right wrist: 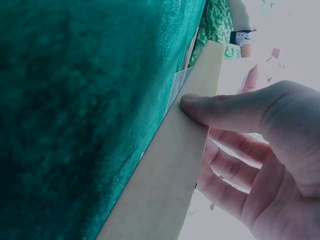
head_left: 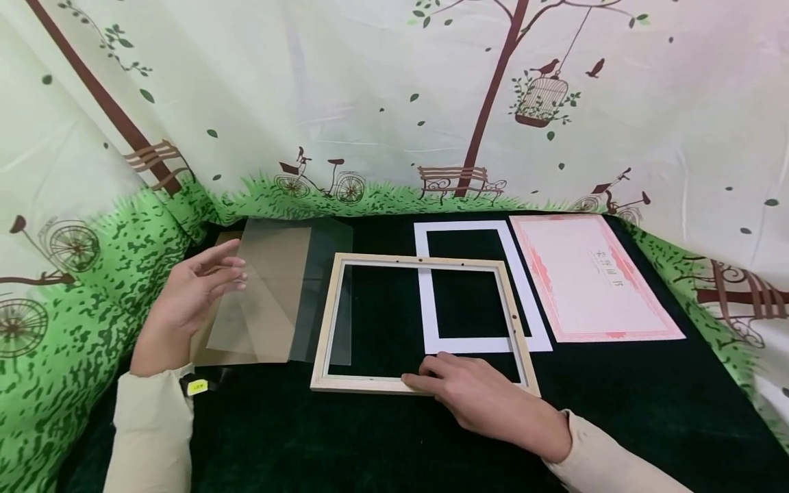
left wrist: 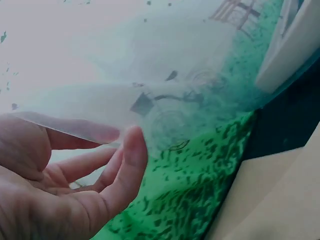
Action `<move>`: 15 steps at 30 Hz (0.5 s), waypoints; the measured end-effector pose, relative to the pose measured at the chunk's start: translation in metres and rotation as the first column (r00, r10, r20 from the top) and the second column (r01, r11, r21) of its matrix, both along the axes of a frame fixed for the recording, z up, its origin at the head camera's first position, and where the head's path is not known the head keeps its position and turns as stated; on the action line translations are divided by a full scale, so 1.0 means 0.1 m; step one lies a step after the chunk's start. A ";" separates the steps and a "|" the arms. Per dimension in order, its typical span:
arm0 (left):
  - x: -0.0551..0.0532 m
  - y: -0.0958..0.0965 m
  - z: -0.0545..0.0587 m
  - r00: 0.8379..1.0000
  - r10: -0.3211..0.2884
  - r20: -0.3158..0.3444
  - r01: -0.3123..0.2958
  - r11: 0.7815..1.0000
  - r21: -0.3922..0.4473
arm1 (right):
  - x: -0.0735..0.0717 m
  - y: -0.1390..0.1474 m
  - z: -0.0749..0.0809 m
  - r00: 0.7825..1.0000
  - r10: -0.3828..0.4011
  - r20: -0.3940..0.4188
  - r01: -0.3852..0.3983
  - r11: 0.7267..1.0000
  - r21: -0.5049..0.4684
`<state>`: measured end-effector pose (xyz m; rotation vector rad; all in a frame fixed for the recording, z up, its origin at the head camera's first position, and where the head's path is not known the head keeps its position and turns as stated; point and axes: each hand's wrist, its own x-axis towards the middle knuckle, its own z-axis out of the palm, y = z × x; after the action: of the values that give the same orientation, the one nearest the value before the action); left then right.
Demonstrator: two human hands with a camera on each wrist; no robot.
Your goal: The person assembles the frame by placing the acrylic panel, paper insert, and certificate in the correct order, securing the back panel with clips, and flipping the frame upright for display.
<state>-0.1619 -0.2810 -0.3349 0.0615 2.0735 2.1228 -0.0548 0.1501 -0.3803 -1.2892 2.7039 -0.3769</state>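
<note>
My left hand (head_left: 194,294) pinches the edge of a clear plastic sheet (head_left: 296,287) between thumb and fingers; in the left wrist view a finger shows through the sheet (left wrist: 120,100). Beneath that sheet lies a brown backing board (head_left: 261,358). With my right hand (head_left: 487,394) I grip the near bar of a pale wooden picture frame (head_left: 327,322). The right wrist view has the thumb on the bar's outer side (right wrist: 165,165) and the other fingers on its far side. The frame overlaps part of a white mat (head_left: 456,346).
A pink-bordered certificate (head_left: 585,274) lies flat to the right of the mat. Dark green cloth (head_left: 296,438) covers the table. A printed curtain (head_left: 370,82) with trees, benches and bicycles hangs behind and at both sides.
</note>
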 end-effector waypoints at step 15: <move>0.03 -0.30 0.05 0.998 -0.045 0.035 0.053 0.958 -0.283 | -0.01 0.01 -0.04 1.000 0.012 0.007 -0.012 1.000 -0.002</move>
<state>-0.1585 -0.3106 -0.3299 0.0444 2.3107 1.7664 -0.0556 0.1508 -0.3845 -1.3010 2.6900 -0.3817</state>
